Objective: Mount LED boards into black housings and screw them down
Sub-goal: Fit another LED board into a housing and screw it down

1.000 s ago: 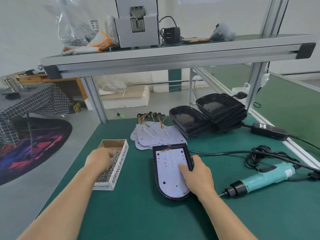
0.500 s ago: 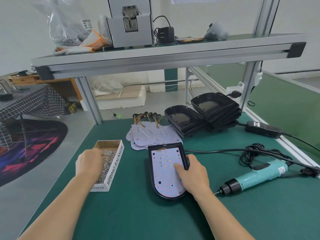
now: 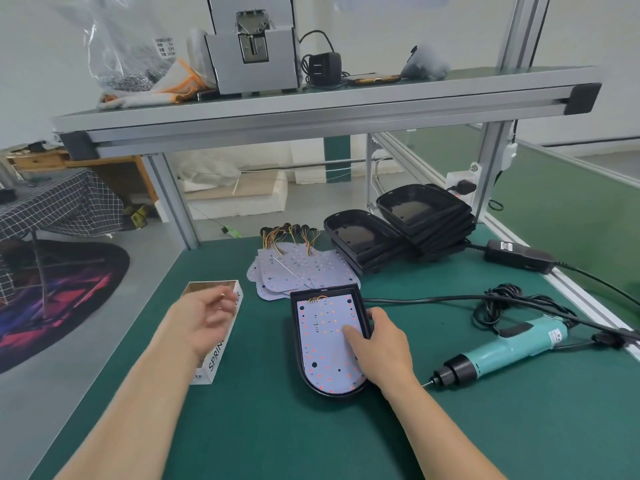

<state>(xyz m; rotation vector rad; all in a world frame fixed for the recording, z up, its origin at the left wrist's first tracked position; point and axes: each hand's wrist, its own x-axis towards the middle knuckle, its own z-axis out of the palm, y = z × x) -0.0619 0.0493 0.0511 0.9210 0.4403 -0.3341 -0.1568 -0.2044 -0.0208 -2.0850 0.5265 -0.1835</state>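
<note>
Housing: black housing (image 3: 295, 327) on green mat (image 3: 277, 427) held the LED board (image 3: 322, 351).
Box: cardboard box (image 3: 216, 358), contents hidden.
Right hand (image 3: 384, 348): gripped housing rim.
Left hand (image 3: 204, 320): risen from box; grasp unclear.

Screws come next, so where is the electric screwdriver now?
In the head view, the electric screwdriver lies on the green table at the right, beside the right hand that holds the black housing, tip toward it.

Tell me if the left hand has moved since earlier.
Yes. The left hand has lifted out of the screw box and hovers above it; the right hand holds the housing.
</note>
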